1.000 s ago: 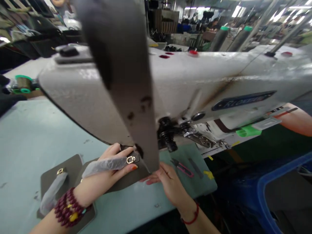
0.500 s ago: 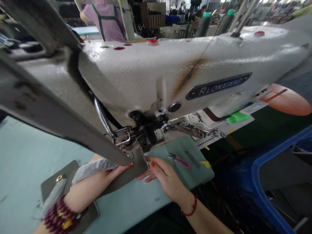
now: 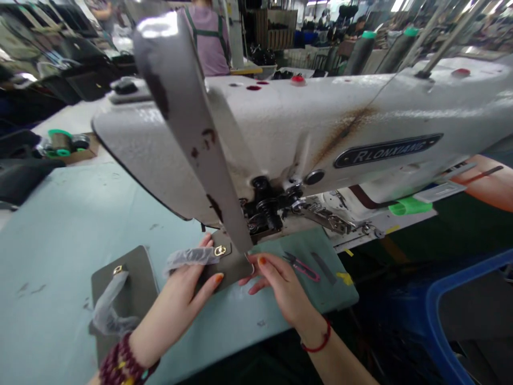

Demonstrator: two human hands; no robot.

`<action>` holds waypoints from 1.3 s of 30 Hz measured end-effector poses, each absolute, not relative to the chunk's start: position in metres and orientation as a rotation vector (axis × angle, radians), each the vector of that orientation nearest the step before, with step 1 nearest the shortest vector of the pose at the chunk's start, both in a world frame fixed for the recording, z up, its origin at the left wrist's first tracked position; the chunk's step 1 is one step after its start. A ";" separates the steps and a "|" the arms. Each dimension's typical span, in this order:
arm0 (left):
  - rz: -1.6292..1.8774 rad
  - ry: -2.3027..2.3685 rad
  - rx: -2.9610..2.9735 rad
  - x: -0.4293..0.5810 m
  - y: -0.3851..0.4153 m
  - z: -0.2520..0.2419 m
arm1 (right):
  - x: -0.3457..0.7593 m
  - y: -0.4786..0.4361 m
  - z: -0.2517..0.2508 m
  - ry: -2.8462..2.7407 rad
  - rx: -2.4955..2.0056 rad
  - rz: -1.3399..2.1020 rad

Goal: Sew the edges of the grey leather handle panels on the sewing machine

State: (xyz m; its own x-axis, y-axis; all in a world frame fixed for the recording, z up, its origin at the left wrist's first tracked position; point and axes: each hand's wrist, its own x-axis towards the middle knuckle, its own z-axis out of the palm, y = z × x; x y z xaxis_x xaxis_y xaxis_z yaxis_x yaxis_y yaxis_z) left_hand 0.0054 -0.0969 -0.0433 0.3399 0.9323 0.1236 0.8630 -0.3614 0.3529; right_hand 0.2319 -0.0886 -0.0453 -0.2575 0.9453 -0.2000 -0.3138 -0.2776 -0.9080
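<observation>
A dark grey leather-like panel (image 3: 233,264) with a gold metal fitting (image 3: 220,250) and a plastic-wrapped strap (image 3: 192,258) lies under the head of a white sewing machine (image 3: 280,117). My left hand (image 3: 188,291) rests on its left part, thumb and fingers spread apart over the surface. At the right end of the panel, my right hand (image 3: 280,283) pinches the edge between thumb and fingers. The machine's slanted metal bar (image 3: 200,139) hides the needle and part of the panel.
Another grey panel (image 3: 140,272) with a gold fitting and wrapped strap lies at the left. Pink-handled thread snips (image 3: 302,267) and a dark flat blade (image 3: 324,268) are on the right of the table (image 3: 72,214). A blue bin (image 3: 433,305) stands at the lower right. A person (image 3: 208,40) is beyond the machine.
My view has shifted left and the machine now appears farther right. My left hand has spread out on the panel, uncovering the gold fitting. The right hand keeps to the panel's right edge.
</observation>
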 end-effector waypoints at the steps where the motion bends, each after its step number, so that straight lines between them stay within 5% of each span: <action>1: 0.546 1.626 2.398 0.008 -0.113 -0.047 | 0.232 -0.087 -0.045 -0.967 -0.982 1.712; 8: 1.041 1.640 2.463 0.038 -0.143 -0.029 | 0.231 -0.081 -0.045 -1.060 -0.935 1.712; 18: 0.108 0.896 2.982 0.043 -0.052 0.029 | 0.239 -0.083 -0.038 -1.299 -0.873 1.635; 39: -0.044 0.602 2.950 0.038 -0.030 0.032 | 0.220 -0.074 -0.055 -0.880 -0.967 1.798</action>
